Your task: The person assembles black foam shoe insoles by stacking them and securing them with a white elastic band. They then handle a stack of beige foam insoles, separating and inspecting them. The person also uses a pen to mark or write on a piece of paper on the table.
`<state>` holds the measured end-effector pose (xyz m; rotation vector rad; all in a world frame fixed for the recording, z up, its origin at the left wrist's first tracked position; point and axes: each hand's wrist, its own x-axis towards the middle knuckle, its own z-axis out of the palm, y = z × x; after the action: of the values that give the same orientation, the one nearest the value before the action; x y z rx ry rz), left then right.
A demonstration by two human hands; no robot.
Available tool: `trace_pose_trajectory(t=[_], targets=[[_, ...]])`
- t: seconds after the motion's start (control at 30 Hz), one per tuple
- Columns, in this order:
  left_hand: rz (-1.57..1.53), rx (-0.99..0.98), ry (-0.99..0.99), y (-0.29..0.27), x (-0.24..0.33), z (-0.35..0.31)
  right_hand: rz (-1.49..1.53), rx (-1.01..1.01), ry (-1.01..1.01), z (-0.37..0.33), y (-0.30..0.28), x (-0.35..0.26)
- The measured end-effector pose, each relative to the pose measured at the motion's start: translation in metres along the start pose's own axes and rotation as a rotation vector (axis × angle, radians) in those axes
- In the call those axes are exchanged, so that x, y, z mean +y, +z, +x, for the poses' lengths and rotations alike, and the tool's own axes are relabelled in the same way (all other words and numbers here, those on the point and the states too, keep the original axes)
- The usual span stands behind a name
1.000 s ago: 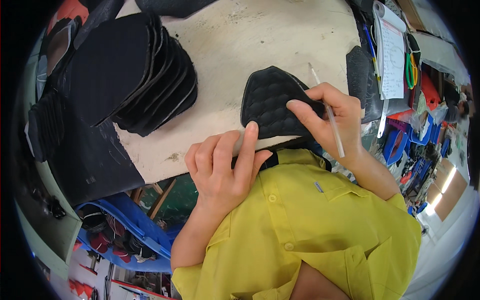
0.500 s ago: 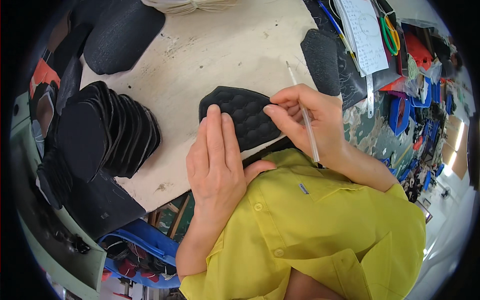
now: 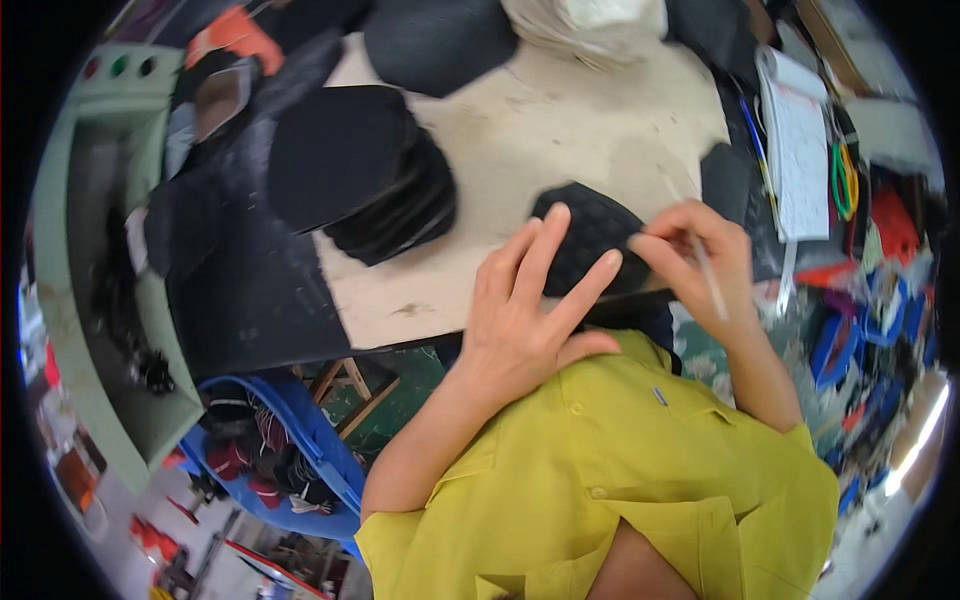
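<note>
A black panel (image 3: 592,228) with a honeycomb-quilted face lies at the front edge of a pale board (image 3: 480,265). My left hand (image 3: 520,315) is open over its left part, fingers spread, with fingertips on or just above the panel; blur hides which. At the panel's right corner, my right hand (image 3: 708,262) is closed, thumb and forefinger pinched together at the edge. A thin clear pen-like stick (image 3: 713,285) rests across that hand, held between the fingers and slanting up to the left. Whether the pinch grips the panel is too blurred to tell.
Left on the board stands a tall stack of black pieces (image 3: 340,150). A pale bundle (image 3: 600,35) sits at the back. To the right lie a notepad (image 3: 800,165), a ruler and green-and-yellow-handled scissors (image 3: 842,180). A blue basket (image 3: 335,465) stands below the table at left.
The view has shifted, so the table's things sit further right in it. My left hand's fingers have spread from lying together on the panel. My right hand stays at its right corner.
</note>
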<state>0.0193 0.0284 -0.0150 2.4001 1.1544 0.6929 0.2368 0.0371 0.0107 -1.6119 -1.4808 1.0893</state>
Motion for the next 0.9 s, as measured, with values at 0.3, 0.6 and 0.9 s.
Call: trace_pose_trajectory(t=[0.3,0.6,0.9], targets=[[-0.441,0.934,-0.551,-0.084,-0.043,-0.025,0.446,-0.037,-0.466,0.068,0.021,-0.123],[-0.701,0.573,-0.527,-0.131,-0.113,0.019,-0.576,-0.019,-1.759,0.151,0.081,-0.073],[0.329,0.382,0.021,-0.113,-0.103,0.011,-0.944,-0.112,-0.971,0.084,0.009,0.005]])
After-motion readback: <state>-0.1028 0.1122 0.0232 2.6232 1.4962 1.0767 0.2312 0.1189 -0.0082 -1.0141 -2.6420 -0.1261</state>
